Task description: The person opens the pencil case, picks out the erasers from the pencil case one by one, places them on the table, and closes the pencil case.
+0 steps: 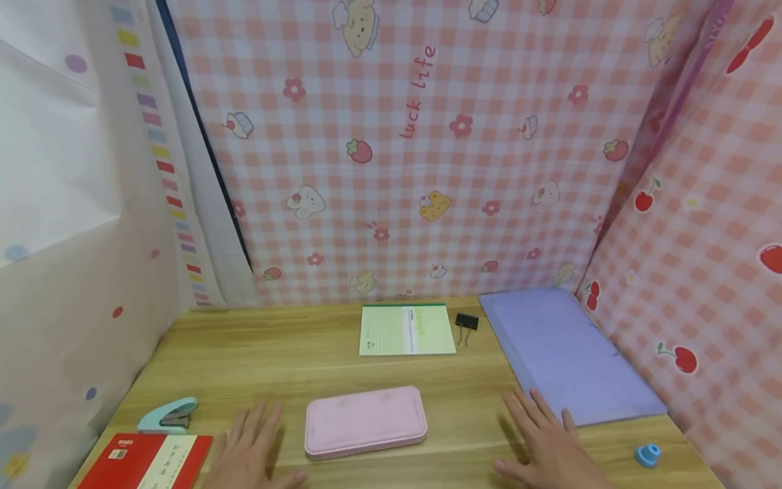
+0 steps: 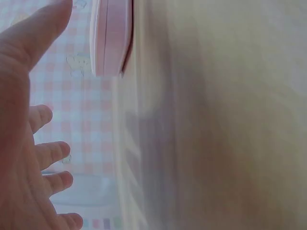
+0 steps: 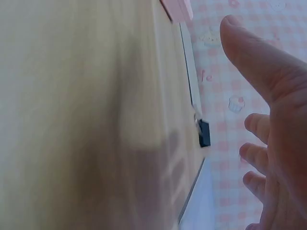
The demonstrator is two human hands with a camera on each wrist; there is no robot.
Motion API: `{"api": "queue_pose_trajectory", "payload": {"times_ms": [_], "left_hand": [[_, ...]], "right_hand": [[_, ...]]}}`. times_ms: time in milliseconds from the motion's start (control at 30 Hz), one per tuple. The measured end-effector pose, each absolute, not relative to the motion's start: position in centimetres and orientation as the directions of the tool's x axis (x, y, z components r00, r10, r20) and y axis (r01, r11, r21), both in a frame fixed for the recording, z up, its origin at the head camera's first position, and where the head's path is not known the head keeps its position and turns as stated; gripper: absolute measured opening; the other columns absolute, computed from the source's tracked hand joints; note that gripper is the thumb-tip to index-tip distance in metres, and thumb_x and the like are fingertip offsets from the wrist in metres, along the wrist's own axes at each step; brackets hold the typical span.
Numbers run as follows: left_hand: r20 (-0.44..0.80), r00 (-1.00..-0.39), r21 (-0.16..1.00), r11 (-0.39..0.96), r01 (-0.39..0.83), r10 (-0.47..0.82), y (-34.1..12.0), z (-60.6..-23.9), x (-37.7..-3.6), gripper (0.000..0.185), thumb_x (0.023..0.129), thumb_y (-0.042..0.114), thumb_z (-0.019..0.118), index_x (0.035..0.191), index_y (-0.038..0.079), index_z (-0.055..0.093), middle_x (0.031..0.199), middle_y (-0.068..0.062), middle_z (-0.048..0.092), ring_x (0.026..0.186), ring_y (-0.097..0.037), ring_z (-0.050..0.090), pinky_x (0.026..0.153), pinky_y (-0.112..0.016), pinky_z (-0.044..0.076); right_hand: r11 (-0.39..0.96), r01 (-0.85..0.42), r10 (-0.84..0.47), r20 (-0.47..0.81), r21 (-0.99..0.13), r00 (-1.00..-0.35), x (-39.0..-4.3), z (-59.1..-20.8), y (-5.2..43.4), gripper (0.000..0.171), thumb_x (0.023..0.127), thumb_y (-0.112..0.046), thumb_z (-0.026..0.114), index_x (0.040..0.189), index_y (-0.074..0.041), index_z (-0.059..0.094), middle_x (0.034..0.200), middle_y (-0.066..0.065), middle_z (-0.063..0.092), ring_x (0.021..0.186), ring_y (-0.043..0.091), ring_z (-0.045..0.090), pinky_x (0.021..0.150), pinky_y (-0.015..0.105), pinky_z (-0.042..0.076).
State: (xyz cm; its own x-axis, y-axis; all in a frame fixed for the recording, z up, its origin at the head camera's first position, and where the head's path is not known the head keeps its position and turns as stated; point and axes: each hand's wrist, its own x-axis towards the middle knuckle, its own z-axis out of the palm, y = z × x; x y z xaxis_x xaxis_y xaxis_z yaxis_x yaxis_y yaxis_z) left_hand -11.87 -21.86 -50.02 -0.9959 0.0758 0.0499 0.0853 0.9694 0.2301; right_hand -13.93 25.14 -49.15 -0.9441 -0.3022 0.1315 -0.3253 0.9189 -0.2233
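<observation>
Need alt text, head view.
A bare-handed person's left grip and right grip, fingers spread, flank a pink case on a wooden table. Green notepad and binder clip lie behind; stapler and red booklet left, purple folder and small blue object right.

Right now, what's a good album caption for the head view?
Left hand and right hand, both empty, flank a pink case on a table.

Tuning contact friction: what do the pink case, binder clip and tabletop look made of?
Pink case: faux leather or plastic, unclear; matte top, rounded raised edge.
Binder clip: likely black-coated metal; thin, bright wire handles.
Tabletop: wood or wood-print laminate; visible grain, faint sheen.
</observation>
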Motion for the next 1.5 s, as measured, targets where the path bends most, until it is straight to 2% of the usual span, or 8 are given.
{"api": "queue_pose_trajectory", "payload": {"times_ms": [200,367,533,633,900,1067,1200,1500], "left_hand": [[0.198,-0.954,0.198,0.944,0.263,0.224,-20.3,-49.5,-12.8,0.109,0.064,0.079,0.064,0.146,0.012,0.039,0.146,-0.02,0.038,0.132,-0.047,0.032,0.094,-0.074,0.028],[0.158,-0.938,0.184,0.924,0.336,0.309,-18.5,-48.8,-14.0,0.11,0.064,0.077,0.068,0.149,0.015,0.035,0.151,-0.016,0.033,0.138,-0.041,0.027,0.102,-0.069,0.026],[0.145,-0.893,0.2,0.871,0.449,0.427,-17.2,-48.8,-15.3,0.109,0.065,0.073,0.07,0.148,0.01,0.037,0.151,-0.019,0.033,0.137,-0.041,0.031,0.101,-0.067,0.03],[0.107,-0.87,0.231,0.839,0.492,0.481,-16.6,-49.4,-16.2,0.109,0.066,0.073,0.068,0.147,0.008,0.037,0.148,-0.02,0.037,0.134,-0.041,0.034,0.098,-0.067,0.033],[0.103,-0.842,0.184,0.822,0.539,0.529,-15.5,-50.3,-17.6,0.106,0.071,0.072,0.065,0.147,0.005,0.035,0.149,-0.018,0.037,0.133,-0.039,0.038,0.095,-0.069,0.034],[0.068,-0.841,0.082,0.837,0.541,0.537,-15.3,-50.5,-17.7,0.105,0.075,0.075,0.059,0.149,0.005,0.031,0.152,-0.016,0.032,0.136,-0.037,0.034,0.099,-0.067,0.033],[0.043,-0.828,0.02,0.828,0.56,0.559,-15.2,-50.5,-17.5,0.105,0.078,0.076,0.053,0.151,0.006,0.028,0.154,-0.016,0.028,0.138,-0.036,0.031,0.101,-0.066,0.03],[0.09,-0.815,0.011,0.818,0.575,0.572,-15.4,-50.8,-17.4,0.102,0.079,0.076,0.052,0.149,0.005,0.03,0.152,-0.016,0.033,0.136,-0.037,0.035,0.102,-0.068,0.027]], "right_hand": [[0.878,-0.437,-0.411,0.164,-0.193,-0.897,-15.2,-48.0,22.0,0.101,0.074,-0.073,0.062,0.152,-0.017,0.03,0.156,0.009,0.026,0.14,0.038,0.024,0.098,0.076,0.019],[0.801,-0.571,-0.557,0.127,-0.179,-0.821,-17.2,-47.4,17.4,0.097,0.079,-0.072,0.058,0.152,-0.016,0.028,0.158,0.006,0.02,0.143,0.032,0.019,0.104,0.069,0.022],[0.681,-0.713,-0.698,0.148,-0.166,-0.701,-19.4,-48.3,13.1,0.087,0.081,-0.068,0.059,0.15,-0.023,0.033,0.155,0.006,0.029,0.141,0.03,0.026,0.106,0.063,0.025],[0.642,-0.747,-0.736,0.136,-0.169,-0.663,-20.2,-49.3,11.4,0.083,0.08,-0.067,0.061,0.149,-0.027,0.037,0.152,0.005,0.035,0.14,0.028,0.029,0.108,0.06,0.025],[0.611,-0.783,-0.778,0.091,-0.121,-0.621,-20.6,-50.1,9.1,0.08,0.083,-0.068,0.056,0.15,-0.03,0.034,0.152,0.005,0.035,0.139,0.022,0.031,0.107,0.057,0.03],[0.598,-0.793,-0.786,0.106,-0.114,-0.608,-20.4,-50.2,8.7,0.079,0.084,-0.067,0.054,0.15,-0.026,0.036,0.152,0.008,0.035,0.139,0.027,0.032,0.106,0.059,0.029],[0.613,-0.78,-0.776,0.089,-0.129,-0.624,-20.0,-50.5,8.6,0.08,0.084,-0.067,0.054,0.15,-0.025,0.035,0.153,0.01,0.033,0.139,0.031,0.031,0.106,0.061,0.028],[0.605,-0.789,-0.782,0.11,-0.102,-0.614,-20.0,-50.4,8.5,0.081,0.082,-0.064,0.06,0.149,-0.025,0.036,0.151,0.01,0.035,0.137,0.03,0.035,0.103,0.062,0.032]]}}
